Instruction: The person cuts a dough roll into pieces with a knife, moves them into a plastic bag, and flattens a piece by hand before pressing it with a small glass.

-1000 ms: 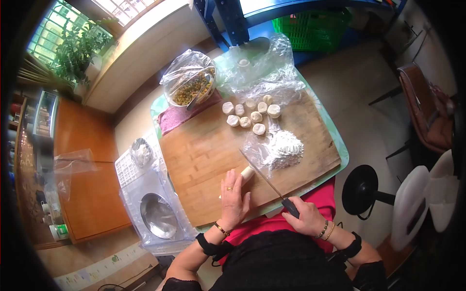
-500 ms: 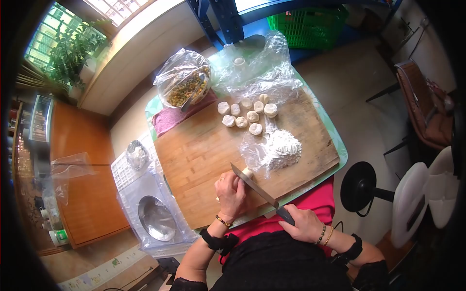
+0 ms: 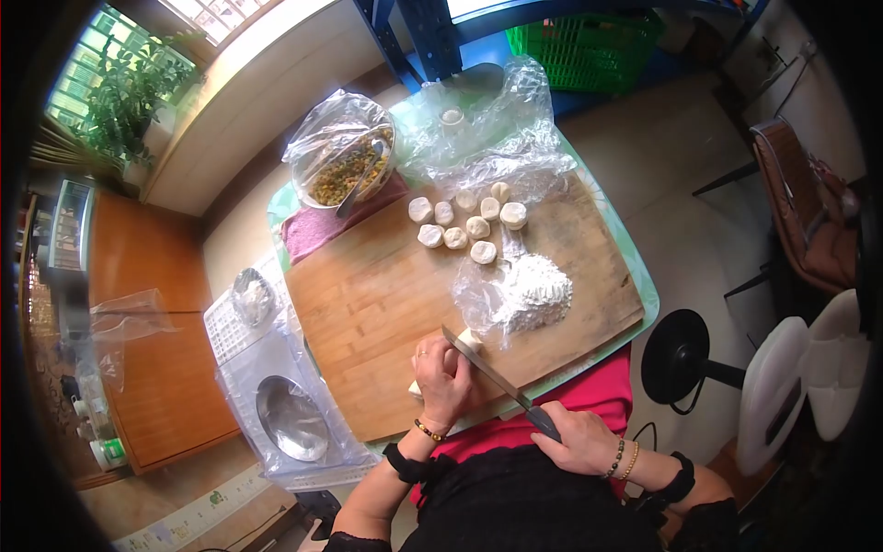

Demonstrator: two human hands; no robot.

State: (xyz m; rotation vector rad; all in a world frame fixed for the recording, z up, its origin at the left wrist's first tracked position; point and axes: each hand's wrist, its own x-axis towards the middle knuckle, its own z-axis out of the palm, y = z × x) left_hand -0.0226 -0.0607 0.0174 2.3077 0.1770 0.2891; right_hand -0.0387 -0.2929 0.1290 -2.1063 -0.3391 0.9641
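Note:
On the wooden board (image 3: 359, 304), my left hand (image 3: 442, 377) is closed over a pale dough roll (image 3: 470, 339), whose ends show on both sides of the fingers. My right hand (image 3: 578, 434) grips the dark handle of a knife (image 3: 497, 377). Its blade lies across the dough, right beside my left fingertips. Beyond the hands, a heap of white flour (image 3: 536, 291) sits on the board next to thin plastic film. Several round dough pieces (image 3: 477, 228) are grouped further back.
A bowl of chopped filling (image 3: 342, 175), partly under plastic, stands on a pink cloth (image 3: 313, 225) at the back left. Crumpled plastic (image 3: 515, 138) lies behind the board. A plastic-covered scale (image 3: 292, 419) is at left. A green basket (image 3: 584, 51), chairs and a round black base (image 3: 676, 357) surround the table.
The knife and my right hand have moved slightly down and to the right. My left hand has shifted slightly down and right, still on the dough. The view has tilted a little.

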